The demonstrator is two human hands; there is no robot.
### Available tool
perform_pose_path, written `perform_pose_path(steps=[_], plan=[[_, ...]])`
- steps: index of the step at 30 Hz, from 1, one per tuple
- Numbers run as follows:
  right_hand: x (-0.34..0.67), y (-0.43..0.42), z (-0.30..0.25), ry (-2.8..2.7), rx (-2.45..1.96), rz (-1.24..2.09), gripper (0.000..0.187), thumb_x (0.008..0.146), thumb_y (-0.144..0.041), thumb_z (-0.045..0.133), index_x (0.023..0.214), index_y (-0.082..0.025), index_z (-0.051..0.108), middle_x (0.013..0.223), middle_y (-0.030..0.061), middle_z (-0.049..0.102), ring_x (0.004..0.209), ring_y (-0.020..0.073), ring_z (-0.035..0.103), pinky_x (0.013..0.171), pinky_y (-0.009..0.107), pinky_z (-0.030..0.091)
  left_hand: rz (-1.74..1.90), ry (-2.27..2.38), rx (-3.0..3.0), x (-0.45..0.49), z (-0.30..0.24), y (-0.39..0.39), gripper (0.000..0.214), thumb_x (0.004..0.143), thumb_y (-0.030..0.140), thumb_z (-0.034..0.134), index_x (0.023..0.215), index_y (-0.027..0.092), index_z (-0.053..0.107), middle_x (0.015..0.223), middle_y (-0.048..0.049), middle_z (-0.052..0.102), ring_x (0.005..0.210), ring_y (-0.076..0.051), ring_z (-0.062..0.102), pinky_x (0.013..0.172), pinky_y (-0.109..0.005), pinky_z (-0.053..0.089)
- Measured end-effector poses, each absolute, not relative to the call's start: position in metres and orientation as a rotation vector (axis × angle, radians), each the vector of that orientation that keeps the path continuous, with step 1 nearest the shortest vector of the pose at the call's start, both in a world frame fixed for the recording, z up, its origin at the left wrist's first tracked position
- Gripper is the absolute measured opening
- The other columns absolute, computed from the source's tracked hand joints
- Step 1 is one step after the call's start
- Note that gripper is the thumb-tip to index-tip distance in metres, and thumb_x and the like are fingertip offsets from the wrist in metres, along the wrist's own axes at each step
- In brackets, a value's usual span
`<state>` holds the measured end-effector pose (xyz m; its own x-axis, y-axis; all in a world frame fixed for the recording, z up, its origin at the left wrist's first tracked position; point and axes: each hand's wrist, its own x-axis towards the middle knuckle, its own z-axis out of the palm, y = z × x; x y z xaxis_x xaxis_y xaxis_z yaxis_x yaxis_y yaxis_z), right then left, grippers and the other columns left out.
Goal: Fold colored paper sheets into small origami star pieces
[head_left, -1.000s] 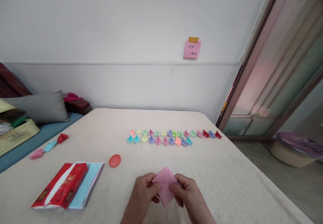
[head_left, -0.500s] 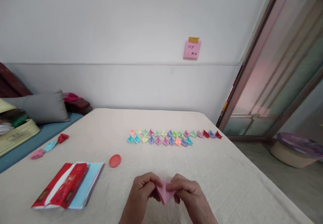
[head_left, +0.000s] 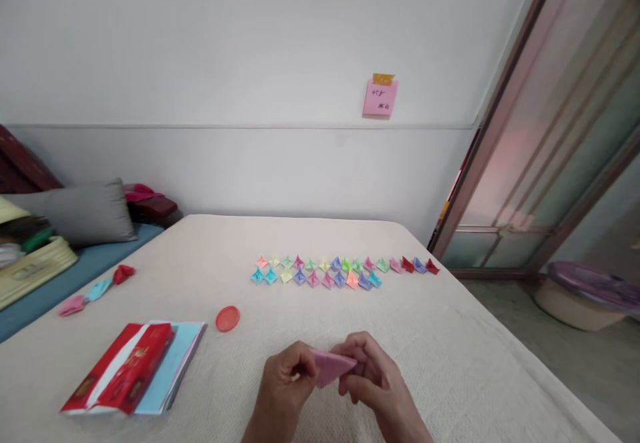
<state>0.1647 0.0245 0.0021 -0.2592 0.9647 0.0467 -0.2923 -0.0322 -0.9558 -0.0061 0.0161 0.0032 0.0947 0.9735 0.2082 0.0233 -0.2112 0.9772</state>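
A small folded piece of pink paper [head_left: 331,367] is held above the near part of the cloth-covered table, its narrow corner pointing right. My left hand [head_left: 289,378] pinches its left end between thumb and curled fingers. Around the right corner, my right hand [head_left: 373,375] has its fingers curled, with fingertips at the paper's upper edge and the thumb lower down, apart from it. Farther back stand two rows of small folded paper pieces [head_left: 313,278] in many colours.
To the left lie a red packet [head_left: 125,366] on a stack of coloured paper [head_left: 173,370], and a round red lid [head_left: 227,318]. Three folded pieces, pink, blue [head_left: 99,289] and red, rest near the left edge. A pink note [head_left: 380,98] is taped to the wall.
The pink paper has turned from a downward-pointing shape to one pointing right. My right hand has loosened its pinch and its fingers have spread around the corner.
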Motion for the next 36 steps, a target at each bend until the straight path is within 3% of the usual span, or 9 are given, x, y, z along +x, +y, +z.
perform_pose_path(steps=[5,13,17,24,27,30,31,34,36], plan=[[0.162,0.025,0.000,-1.275,-0.938,1.445,0.021,0.079,-0.036,0.063,0.084,-0.016,0.068,0.058,0.0016,0.060,0.055,0.0139,0.053,0.051,0.024,0.038,1.297,1.001,1.690,-0.005,0.006,0.011,0.021,0.080,0.008,0.051,0.062,0.019,0.049,0.072,0.0001,0.062,0.067,-0.014,0.053,0.064,-0.023,0.039],[0.162,0.022,0.007,-1.443,-1.116,1.162,0.017,0.076,-0.030,0.063,0.065,-0.019,0.069,0.062,0.0009,0.061,0.063,0.0160,0.053,0.060,0.026,0.040,1.307,0.951,1.878,-0.002,0.002,0.011,0.021,0.081,0.005,0.047,0.068,0.021,0.051,0.078,0.0001,0.063,0.072,-0.014,0.057,0.066,-0.022,0.041],[0.162,0.022,0.008,-1.535,-1.124,1.035,0.016,0.078,-0.029,0.062,0.068,-0.021,0.070,0.068,0.0019,0.063,0.070,0.0182,0.056,0.066,0.027,0.041,1.315,0.981,1.856,-0.001,-0.001,0.011,0.021,0.078,0.003,0.048,0.066,0.020,0.049,0.075,0.0000,0.062,0.070,-0.014,0.056,0.065,-0.022,0.042],[0.156,0.020,0.004,-1.529,-1.139,0.969,0.016,0.078,-0.023,0.061,0.062,-0.020,0.064,0.064,0.0004,0.057,0.066,0.0166,0.053,0.060,0.025,0.039,1.295,0.965,1.899,0.003,-0.005,0.011,0.022,0.083,0.009,0.045,0.065,0.020,0.051,0.076,-0.0022,0.063,0.072,-0.015,0.058,0.067,-0.024,0.044],[0.156,0.021,-0.001,-1.510,-1.120,0.946,0.019,0.080,-0.023,0.059,0.061,-0.020,0.061,0.064,0.0000,0.056,0.066,0.0164,0.053,0.061,0.025,0.039,1.310,1.079,1.653,0.009,-0.006,0.011,0.003,0.082,0.019,0.055,0.081,0.022,0.055,0.072,0.0004,0.063,0.066,-0.014,0.058,0.065,-0.024,0.046],[0.158,0.021,-0.005,-1.490,-1.109,0.924,0.020,0.080,-0.025,0.059,0.060,-0.020,0.060,0.063,-0.0004,0.055,0.065,0.0161,0.052,0.059,0.025,0.039,1.316,1.056,1.332,0.013,-0.003,0.012,0.045,0.071,0.026,0.070,0.110,0.024,0.048,0.073,0.0022,0.063,0.065,-0.014,0.058,0.064,-0.025,0.047],[0.157,0.021,-0.006,-1.487,-1.107,0.924,0.020,0.080,-0.025,0.060,0.060,-0.020,0.060,0.063,-0.0005,0.055,0.064,0.0161,0.052,0.059,0.025,0.039,1.292,1.008,1.266,0.013,0.000,0.013,0.047,0.070,0.028,0.071,0.111,0.023,0.049,0.075,0.0016,0.064,0.066,-0.015,0.058,0.064,-0.025,0.047],[0.155,0.020,-0.006,-1.499,-1.102,0.960,0.022,0.080,-0.026,0.059,0.060,-0.019,0.062,0.064,0.0008,0.057,0.066,0.0168,0.054,0.059,0.025,0.040,1.248,0.983,1.213,0.010,0.006,0.014,0.016,0.075,0.031,0.067,0.083,0.018,0.062,0.064,0.0027,0.058,0.060,-0.012,0.051,0.058,-0.021,0.040],[0.152,0.018,-0.003,-1.503,-1.099,0.993,0.023,0.080,-0.026,0.059,0.059,-0.019,0.062,0.064,0.0012,0.057,0.066,0.0170,0.054,0.058,0.025,0.041,1.292,1.063,1.228,0.008,0.008,0.014,0.017,0.076,0.029,0.065,0.065,0.016,0.062,0.055,0.0048,0.051,0.054,-0.010,0.044,0.054,-0.020,0.035]])
